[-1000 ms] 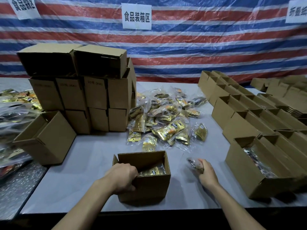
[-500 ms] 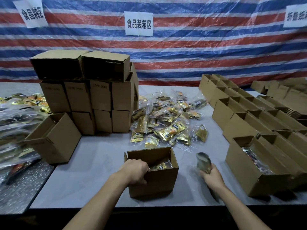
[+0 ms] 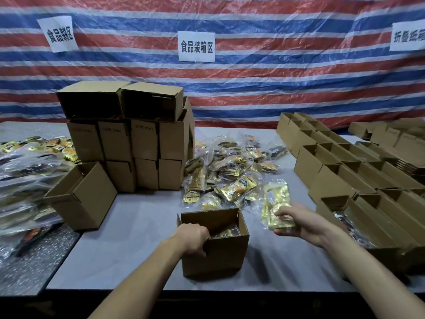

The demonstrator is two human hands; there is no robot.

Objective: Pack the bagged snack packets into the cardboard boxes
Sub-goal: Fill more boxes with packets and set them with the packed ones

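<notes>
Left hand (image 3: 192, 237): grips box (image 3: 220, 254) rim.
Right hand (image 3: 299, 223): pinches bag (image 3: 274, 207), held beside box.
Risk: slack bag may snag the rim; loose pinch could drop it.

Dim, flat indoor light — the table (image 3: 142, 238) reads grey-blue and its near edge sinks into black. A soft shadow falls right of the open box (image 3: 218, 256). Pale glare streaks the plastic-covered tarp (image 3: 276, 88). Wide-angle bending bows the edges; the packet (image 3: 276, 203) in the right hand (image 3: 305, 224) is smeared with blur.
</notes>
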